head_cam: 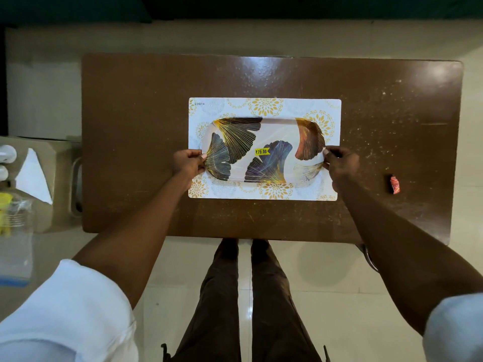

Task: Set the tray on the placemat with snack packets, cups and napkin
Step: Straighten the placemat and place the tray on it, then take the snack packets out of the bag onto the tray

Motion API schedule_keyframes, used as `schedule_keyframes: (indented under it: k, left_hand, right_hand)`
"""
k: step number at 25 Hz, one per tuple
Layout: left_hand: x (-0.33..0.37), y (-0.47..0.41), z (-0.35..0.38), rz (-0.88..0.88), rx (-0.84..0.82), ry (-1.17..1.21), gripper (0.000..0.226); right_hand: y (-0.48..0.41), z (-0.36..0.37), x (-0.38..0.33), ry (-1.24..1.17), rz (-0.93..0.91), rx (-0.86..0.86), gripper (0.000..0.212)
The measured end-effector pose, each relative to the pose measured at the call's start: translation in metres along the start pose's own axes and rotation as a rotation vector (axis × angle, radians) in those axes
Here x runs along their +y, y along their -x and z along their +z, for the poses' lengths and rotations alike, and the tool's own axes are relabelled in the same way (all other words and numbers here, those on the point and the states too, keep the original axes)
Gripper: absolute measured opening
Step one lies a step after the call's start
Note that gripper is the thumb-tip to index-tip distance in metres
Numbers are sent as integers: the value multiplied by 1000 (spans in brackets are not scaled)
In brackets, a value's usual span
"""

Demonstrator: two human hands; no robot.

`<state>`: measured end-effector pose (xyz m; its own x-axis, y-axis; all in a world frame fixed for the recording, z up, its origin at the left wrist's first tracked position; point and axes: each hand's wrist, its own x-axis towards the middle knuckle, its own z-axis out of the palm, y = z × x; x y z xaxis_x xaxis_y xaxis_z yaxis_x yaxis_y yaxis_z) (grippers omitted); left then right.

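Observation:
A white oblong tray (277, 131) printed with dark and gold leaf shapes and a yellow price sticker lies on the white placemat (261, 104) with gold flower patterns, in the middle of the brown table (136, 126). My left hand (188, 163) grips the tray's left end. My right hand (339, 163) grips its right end. A white folded napkin (34, 176) and white cups (7, 154) sit on a side surface at the far left. A small red snack packet (394, 184) lies on the table to the right.
A beige box or stand (52, 184) at the left edge carries the napkin, cups and a clear bag with yellow items (10, 215). My legs (251, 296) stand on the pale tiled floor just before the table's front edge.

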<state>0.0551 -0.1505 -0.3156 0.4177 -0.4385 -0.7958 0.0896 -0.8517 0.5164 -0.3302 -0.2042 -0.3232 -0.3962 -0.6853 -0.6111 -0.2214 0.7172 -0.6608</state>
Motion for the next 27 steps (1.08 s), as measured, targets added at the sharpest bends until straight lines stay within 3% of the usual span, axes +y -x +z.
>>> schedule_keyframes:
  k: [6,10,13,18,23,27]
  left_hand:
    - [-8,51,-12,-22,150,29,18]
    - [-28,135,-37,-136,79,245,14]
    - [-36,177,-76,-103,79,457,21]
    - [-43,187,-184,-49,186,632,20]
    - [-63,183,-318,-7,258,690,29]
    - [-85,174,-422,28,307,807,11]
  right_hand:
    - [39,-22,12,172,-43,22,31]
    - [127,9,4,165,6,-154,20]
    - [203,66,-25,233,-89,-355,14]
    - [292,186,-93,236,-140,-588,17]
    - [366,269,-151,223,-210,-581,10]
    - [420,339,-172,335,-294,-639,9]
